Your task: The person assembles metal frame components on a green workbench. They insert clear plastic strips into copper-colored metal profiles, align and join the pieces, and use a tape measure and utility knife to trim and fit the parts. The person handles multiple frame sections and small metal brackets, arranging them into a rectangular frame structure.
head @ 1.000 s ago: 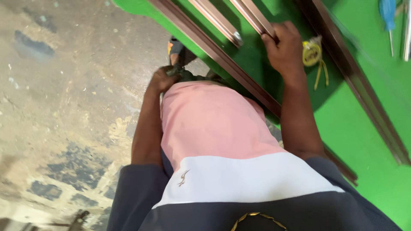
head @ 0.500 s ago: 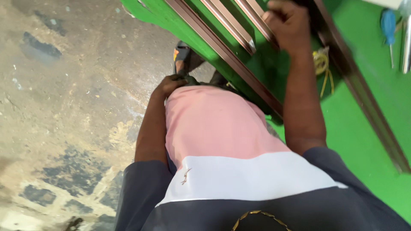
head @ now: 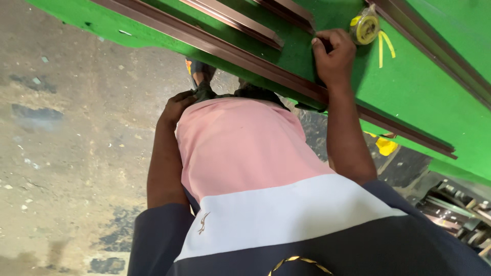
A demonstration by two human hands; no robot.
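Green table (head: pixel 409 87) — brown rails (head: pixel 230 51) — concrete floor (head: pixel 66 143)

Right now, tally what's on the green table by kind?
Brown metal strips: 4 at least, counting the one along the near edge and the one at far right
Yellow tape roll: 1
Hands on the table: 1, the right hand
Total: 6

Around the right hand (head: pixel 332 53) on the green table (head: pixel 409 87), brown rails (head: pixel 230 20) crowd it from nine through twelve o'clock and a yellow tape roll (head: pixel 364 28) sits just beside it at one, while bare green felt lies open toward three o'clock.
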